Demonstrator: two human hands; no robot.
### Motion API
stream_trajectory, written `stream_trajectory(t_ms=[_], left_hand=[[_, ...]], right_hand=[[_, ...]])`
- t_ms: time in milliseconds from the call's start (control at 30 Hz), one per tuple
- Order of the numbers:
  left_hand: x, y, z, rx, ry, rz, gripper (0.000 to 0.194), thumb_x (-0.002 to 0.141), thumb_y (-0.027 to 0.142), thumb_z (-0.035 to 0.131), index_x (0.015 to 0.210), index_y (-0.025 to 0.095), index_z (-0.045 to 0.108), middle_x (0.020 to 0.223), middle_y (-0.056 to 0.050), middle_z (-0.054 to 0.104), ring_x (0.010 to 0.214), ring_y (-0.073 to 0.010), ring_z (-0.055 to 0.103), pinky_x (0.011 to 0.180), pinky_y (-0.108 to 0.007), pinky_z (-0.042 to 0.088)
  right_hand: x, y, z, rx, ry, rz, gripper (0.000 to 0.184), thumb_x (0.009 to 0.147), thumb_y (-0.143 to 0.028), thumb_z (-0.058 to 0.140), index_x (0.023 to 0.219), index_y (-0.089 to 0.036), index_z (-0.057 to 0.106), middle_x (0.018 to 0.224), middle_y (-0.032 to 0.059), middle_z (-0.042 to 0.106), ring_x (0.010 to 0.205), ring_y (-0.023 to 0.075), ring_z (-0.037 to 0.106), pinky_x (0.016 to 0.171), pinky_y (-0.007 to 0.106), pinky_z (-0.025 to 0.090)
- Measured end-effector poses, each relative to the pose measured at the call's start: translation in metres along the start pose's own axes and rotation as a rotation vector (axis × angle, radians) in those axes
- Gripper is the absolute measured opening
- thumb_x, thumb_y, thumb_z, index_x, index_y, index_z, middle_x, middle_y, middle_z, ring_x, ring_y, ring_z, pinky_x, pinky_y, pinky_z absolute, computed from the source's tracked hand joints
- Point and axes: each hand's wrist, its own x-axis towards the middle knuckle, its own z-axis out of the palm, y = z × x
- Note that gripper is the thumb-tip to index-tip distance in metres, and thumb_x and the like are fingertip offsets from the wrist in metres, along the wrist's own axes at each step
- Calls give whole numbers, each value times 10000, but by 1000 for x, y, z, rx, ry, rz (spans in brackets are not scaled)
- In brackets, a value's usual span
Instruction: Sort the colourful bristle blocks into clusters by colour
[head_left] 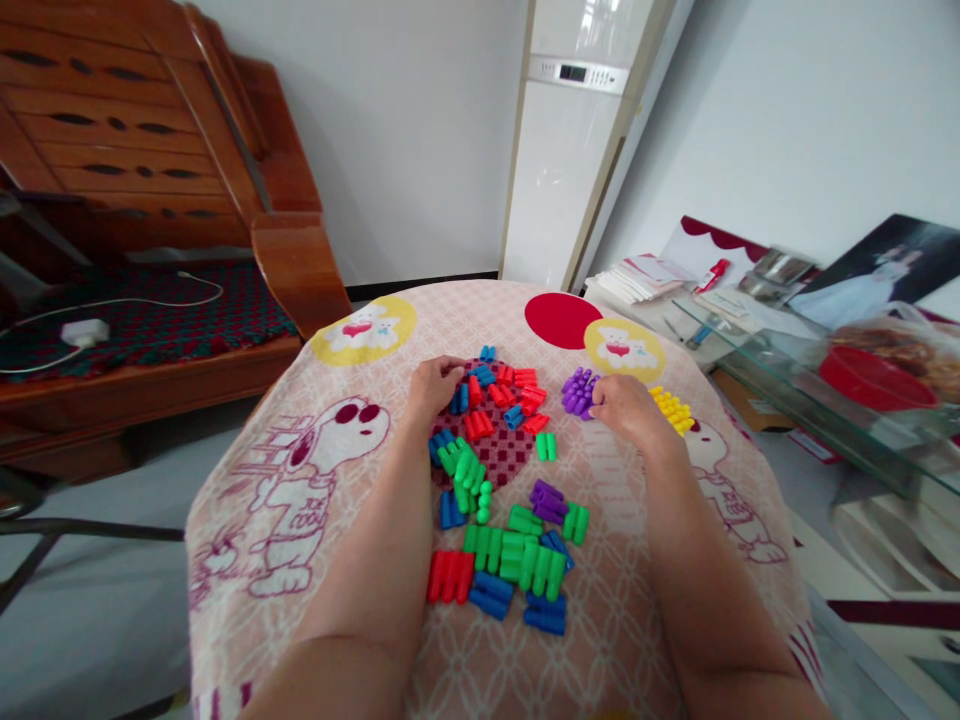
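Small plastic building blocks made of joined tubes lie on a round, cloth-covered table. My left hand (436, 388) is curled at the far left of the pile, beside a blue block (460, 399); its fingertips are partly hidden, and what they hold cannot be made out. My right hand (624, 405) has its fingers closed at the right edge of a cluster of purple blocks (577, 393). Behind that hand sits a group of yellow blocks (672, 410). Red blocks (480, 425) and green blocks (541, 570) are spread between my forearms, with more blue ones (491, 594) among them.
The patterned tablecloth (592, 650) covers the table. At the left stands a wooden bench (300, 265) with a white charger (85, 333) on it. A glass shelf (795, 385) on the right bears papers, a red bowl (877, 378) and a photograph. Behind is a tall white appliance (566, 170).
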Motion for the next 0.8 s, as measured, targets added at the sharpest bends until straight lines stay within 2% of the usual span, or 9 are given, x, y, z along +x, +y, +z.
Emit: stream_trajectory(t_ms=[100, 167, 267, 333, 467, 633, 733, 800], left_hand=[[-1, 1, -1, 8, 3, 6, 323, 827, 233, 532, 1066, 171, 740, 977, -61, 754, 851, -180, 670, 796, -258, 507], [-1, 2, -1, 15, 6, 12, 323, 829, 235, 533, 1069, 178, 741, 984, -59, 754, 859, -182, 669, 801, -261, 507], [-1, 2, -1, 20, 8, 16, 318, 833, 239, 534, 1064, 177, 743, 1001, -64, 753, 878, -187, 670, 817, -266, 504], [0, 1, -1, 19, 8, 15, 315, 833, 236, 537, 1061, 169, 743, 1004, -69, 753, 881, -191, 672, 820, -270, 502], [1, 1, -1, 13, 4, 6, 310, 833, 230, 540, 1055, 154, 742, 1005, -72, 753, 879, -190, 673, 809, -263, 500], [0, 3, -2, -2, -3, -4, 315, 834, 226, 537, 1060, 153, 743, 970, -67, 756, 849, -182, 671, 783, -249, 497], [-1, 5, -3, 5, -4, -6, 321, 827, 217, 539, 1061, 139, 745, 966, -80, 755, 849, -186, 671, 783, -251, 495], [-1, 5, -3, 8, -5, -9, 328, 826, 216, 534, 1068, 138, 743, 966, -84, 754, 851, -190, 673, 784, -259, 497]], right_hand=[[-6, -4, -8, -62, 32, 58, 166, 796, -219, 656, 900, -109, 725, 877, 131, 725, 828, 216, 647, 674, 265, 398], [-15, -12, -17, -62, 37, 17, 151, 805, -224, 645, 859, -109, 726, 838, 126, 719, 803, 212, 642, 655, 267, 384], [-31, -33, -29, 72, -88, -234, 126, 797, -243, 659, 730, -149, 710, 710, 51, 689, 700, 158, 615, 603, 244, 344], [-41, -51, -32, 140, -176, -396, 122, 777, -275, 695, 722, -166, 700, 697, 19, 678, 675, 135, 599, 574, 236, 314], [-52, -77, -26, 24, -272, -558, 168, 750, -316, 734, 745, -154, 691, 759, 55, 688, 743, 177, 612, 567, 260, 289], [-74, -73, -2, -35, -328, -614, 159, 759, -270, 712, 858, -154, 670, 876, 79, 690, 854, 216, 616, 644, 273, 336], [-86, -62, 11, 64, -259, -572, 126, 803, -209, 635, 911, -145, 645, 921, 87, 676, 883, 209, 596, 705, 281, 357], [-86, -54, 12, 201, -185, -539, 120, 798, -207, 622, 904, -153, 628, 861, 57, 660, 815, 182, 578, 697, 272, 358]])
